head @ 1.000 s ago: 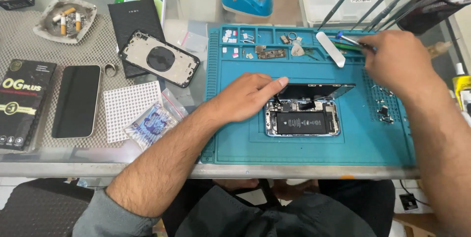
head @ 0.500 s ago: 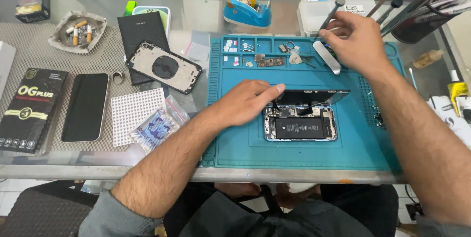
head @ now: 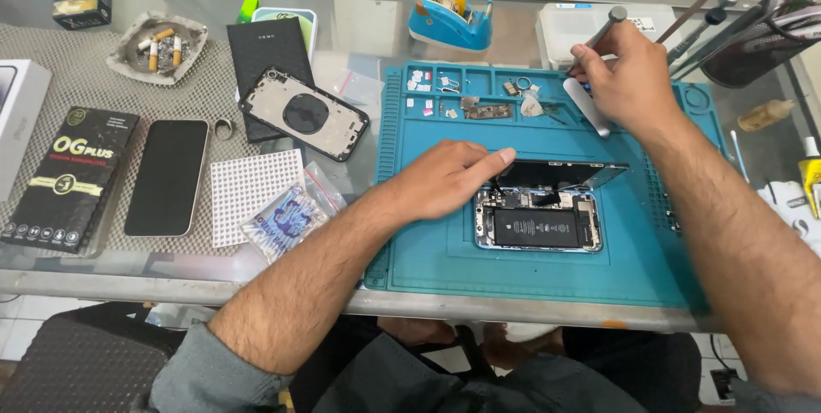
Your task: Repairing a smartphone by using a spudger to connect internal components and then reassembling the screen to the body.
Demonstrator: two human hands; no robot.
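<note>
Left hand: rested flat, fingertips propping the lifted screen.
Right hand: at one o'clock, pinched narrow on a screwdriver.
Opened phone: mid-mat, screen hinged at twelve.
Risk: a slip could drop the screen, straining its cable.

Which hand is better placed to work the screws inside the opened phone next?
Right hand: it already grips the screwdriver. Left hand is busy propping the lifted screen above the opened phone.
</note>
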